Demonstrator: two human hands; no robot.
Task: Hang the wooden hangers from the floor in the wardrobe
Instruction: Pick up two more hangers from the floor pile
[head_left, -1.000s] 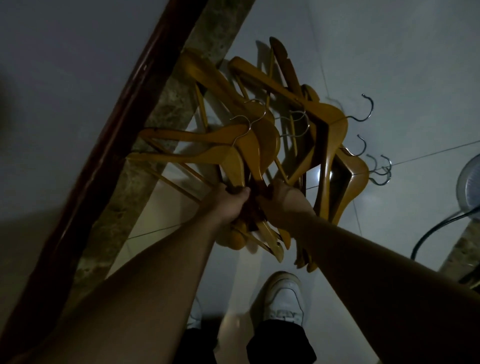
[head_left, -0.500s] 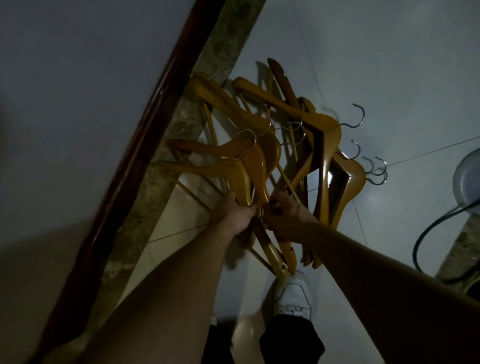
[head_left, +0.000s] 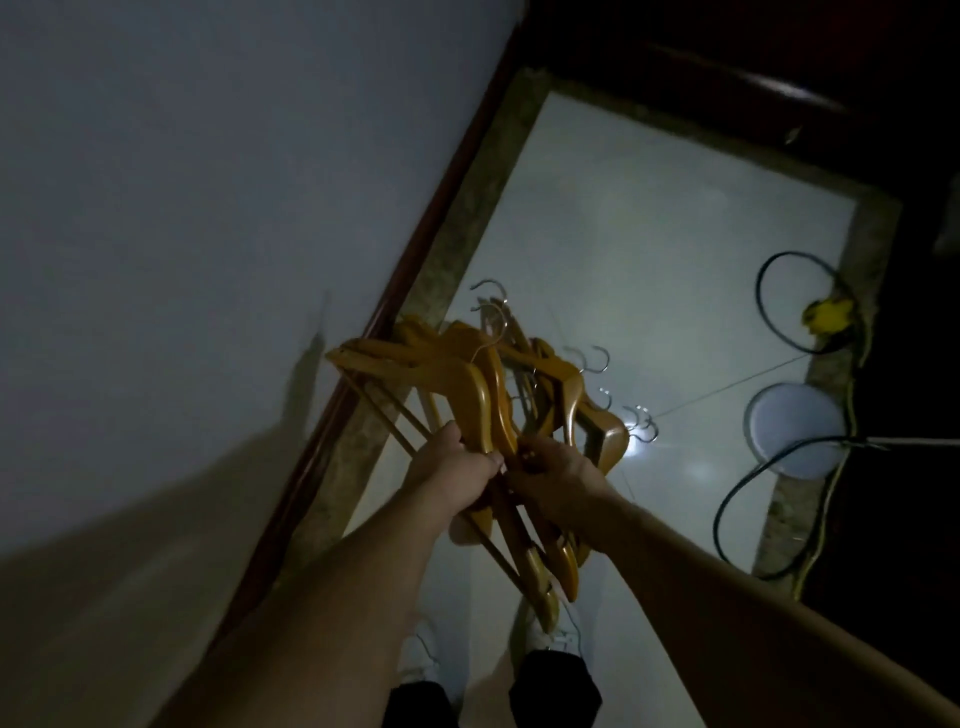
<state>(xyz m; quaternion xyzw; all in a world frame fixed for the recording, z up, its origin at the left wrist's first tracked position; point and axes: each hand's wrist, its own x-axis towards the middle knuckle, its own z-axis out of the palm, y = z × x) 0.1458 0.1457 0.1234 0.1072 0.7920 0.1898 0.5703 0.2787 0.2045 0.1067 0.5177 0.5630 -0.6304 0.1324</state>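
Raised higher, both hands (head_left: 511, 475) grip smooth wooden hangers (head_left: 467, 379).

A dim home room: pale tiled floor (head_left: 649, 270), painted wall (head_left: 208, 182), dark wooden skirting (head_left: 415, 280), trailing cables (head_left: 753, 483).
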